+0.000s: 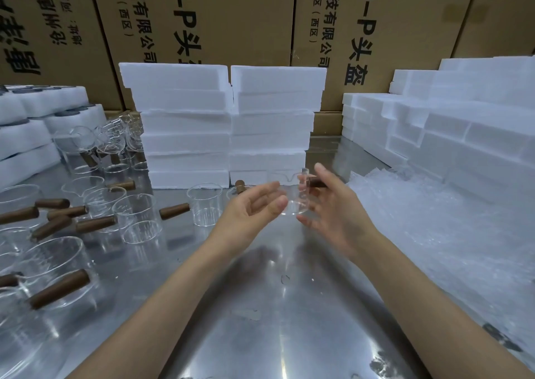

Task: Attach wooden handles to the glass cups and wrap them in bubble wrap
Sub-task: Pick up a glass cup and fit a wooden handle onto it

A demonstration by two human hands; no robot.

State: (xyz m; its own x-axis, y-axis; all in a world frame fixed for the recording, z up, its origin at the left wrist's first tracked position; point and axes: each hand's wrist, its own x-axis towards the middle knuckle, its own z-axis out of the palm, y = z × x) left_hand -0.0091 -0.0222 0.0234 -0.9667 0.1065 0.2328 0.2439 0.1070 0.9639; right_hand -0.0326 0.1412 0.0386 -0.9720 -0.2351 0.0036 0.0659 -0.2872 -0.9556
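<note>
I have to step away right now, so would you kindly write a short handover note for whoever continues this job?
Hands: left hand and right hand together hold one glass cup above the steel table, fingers loosely curved. A wooden handle shows at its right side, behind the right fingers; whether it is fully seated I cannot tell.
Things: loose wooden handles and bare cups lie left; cups with handles sit near left and far left. Bubble wrap lies right, foam blocks behind.
Done: several cups have handles.
Left: finish this cup, fit the remaining handles, and wrap; no wrapped cup is visible.
</note>
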